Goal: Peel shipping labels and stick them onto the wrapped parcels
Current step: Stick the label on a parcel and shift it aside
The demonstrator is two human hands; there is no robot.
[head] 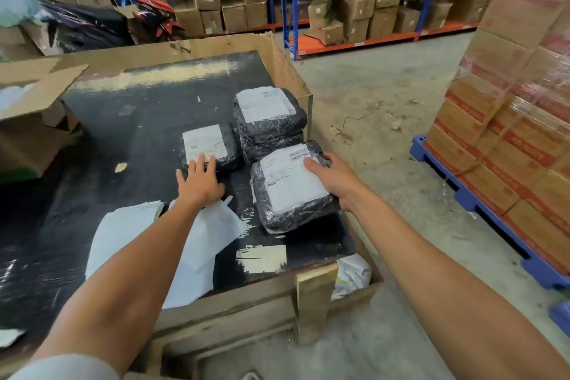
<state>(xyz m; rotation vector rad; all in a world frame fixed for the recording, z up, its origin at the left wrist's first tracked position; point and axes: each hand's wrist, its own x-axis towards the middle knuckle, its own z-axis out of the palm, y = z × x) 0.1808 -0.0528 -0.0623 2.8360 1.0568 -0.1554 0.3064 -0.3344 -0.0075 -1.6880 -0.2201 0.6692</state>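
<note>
3 black-wrapped parcels lie on the black table (pixel 154 108), each with 1 white label on top. The near parcel (pixel 293 188) sits toward the table's right edge; its label (pixel 290 179) covers most of the top face. The right hand (pixel 331 177) grasps this parcel at its far right corner, thumb on the label, fingers curled round the side. The left parcel (pixel 211 148) lies further in, near the table's middle, and carries a smaller label (pixel 203 142). The left hand (pixel 200 180) is released and flat, its straight fingers resting on that parcel's near edge and touching the label's lower edge. The far parcel (pixel 270 120) sits by the right rim, just beyond the other 2, with a label (pixel 265 105) on top; it looks like a stack, but how many it holds cannot be told.

Under the left forearm lie white sheets (pixel 216 231), overlapping, count unclear. 1 open carton (pixel 34 120) stands at the table's left. 1 wrapped pallet of boxes (pixel 509 133) stands on the floor to the right, well apart from the table.
</note>
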